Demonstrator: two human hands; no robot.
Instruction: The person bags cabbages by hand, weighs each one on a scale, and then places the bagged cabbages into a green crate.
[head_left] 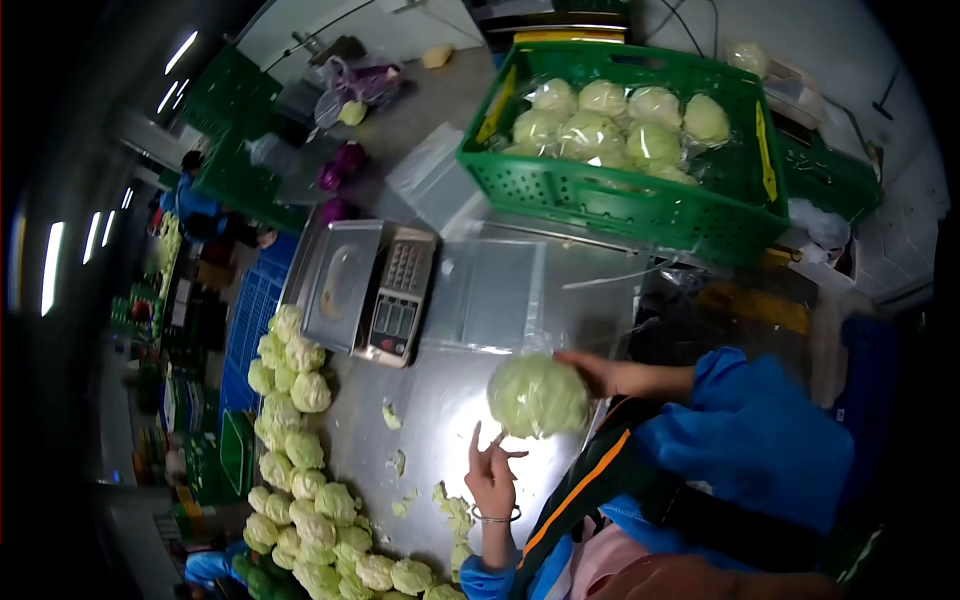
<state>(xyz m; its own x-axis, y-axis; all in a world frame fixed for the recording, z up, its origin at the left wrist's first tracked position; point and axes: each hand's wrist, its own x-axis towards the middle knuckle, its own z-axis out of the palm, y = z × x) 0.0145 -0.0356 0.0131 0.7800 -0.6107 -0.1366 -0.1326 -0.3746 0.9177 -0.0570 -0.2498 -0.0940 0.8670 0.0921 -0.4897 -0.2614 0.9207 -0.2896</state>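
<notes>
A pale green cabbage in clear plastic film is in my right hand, whose fingers are partly hidden behind it. Just below the cabbage, my left hand, with a bracelet at the wrist, has its fingers spread and holds nothing. Both hands are over the shiny metal table. Beyond the cabbage, clear plastic bags or sheets lie flat beside a digital scale. Unwrapped cabbages are piled along the table's left edge.
A green crate holds several wrapped cabbages at the top. Purple cabbages and more plastic lie at the upper left. Leaf scraps are scattered near the pile. A blue crate stands left of the scale; a co-worker is farther off.
</notes>
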